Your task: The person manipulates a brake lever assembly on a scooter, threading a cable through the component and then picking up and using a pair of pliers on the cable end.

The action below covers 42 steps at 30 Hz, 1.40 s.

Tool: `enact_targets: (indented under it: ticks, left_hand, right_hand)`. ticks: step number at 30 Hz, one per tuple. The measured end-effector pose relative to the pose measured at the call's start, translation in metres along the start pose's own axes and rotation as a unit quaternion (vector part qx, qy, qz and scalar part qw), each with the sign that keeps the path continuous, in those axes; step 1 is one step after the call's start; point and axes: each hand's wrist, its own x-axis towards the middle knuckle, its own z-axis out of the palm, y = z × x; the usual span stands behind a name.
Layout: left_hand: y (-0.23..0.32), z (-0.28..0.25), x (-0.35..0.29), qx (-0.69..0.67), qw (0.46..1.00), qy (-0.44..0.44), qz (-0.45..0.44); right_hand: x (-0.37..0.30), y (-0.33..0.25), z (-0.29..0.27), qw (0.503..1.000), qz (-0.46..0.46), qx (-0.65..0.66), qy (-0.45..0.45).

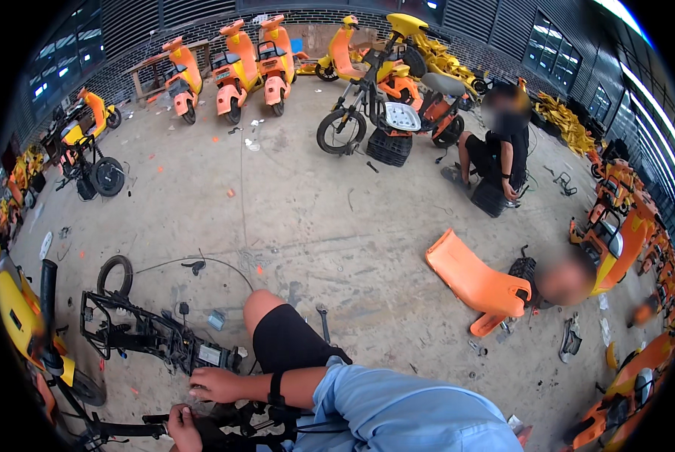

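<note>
My right hand [217, 385], its arm in a light blue sleeve with a black wrist band, has its fingers curled downward at the near end of a stripped black scooter frame [153, 335]. What lies between those fingers is hidden. Lower down, my left hand [183, 428] is closed beside the end of a black metal tube [130, 429]; I cannot make out what it grips. Dark frame parts [251, 416] lie under my right forearm. A black wheel [116, 276] rests at the frame's far end, and a cable runs from there toward my bare knee.
An open-end wrench [323, 322] lies right of my knee. At left stands a yellow scooter with a black handlebar grip [48, 282]. An orange body panel [477, 277] lies at right near one person; another person [503, 143] crouches farther back. Orange scooters [235, 71] line the back.
</note>
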Motion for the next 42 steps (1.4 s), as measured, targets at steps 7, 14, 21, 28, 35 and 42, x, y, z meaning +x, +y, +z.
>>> enact_targets:
  ticks: [7,14,21,28,35,42]
  left_hand:
    - [0.024,-0.005,-0.004,-0.02,0.999,-0.015,-0.043]
    - [0.029,-0.008,-0.001,0.0,0.999,-0.017,-0.037]
    - [0.027,-0.008,-0.006,-0.011,0.999,-0.012,-0.036]
    - [0.022,-0.004,0.0,-0.039,0.999,-0.024,-0.007]
    - [0.016,-0.003,0.004,-0.042,0.998,-0.045,-0.001]
    - [-0.004,0.006,0.005,-0.059,0.998,-0.027,0.021]
  right_hand:
    - [0.002,0.006,-0.005,0.997,-0.01,0.003,0.072]
    - [0.052,-0.007,-0.107,0.944,0.054,0.197,0.259]
    - [-0.03,0.021,-0.35,0.797,0.192,0.29,0.494]
    - [-0.293,0.099,-0.423,0.553,0.282,0.27,0.736]
    - [-0.47,0.136,-0.339,0.428,0.422,0.238,0.763]
    - [-0.45,0.17,-0.28,0.461,0.483,0.304,0.679]
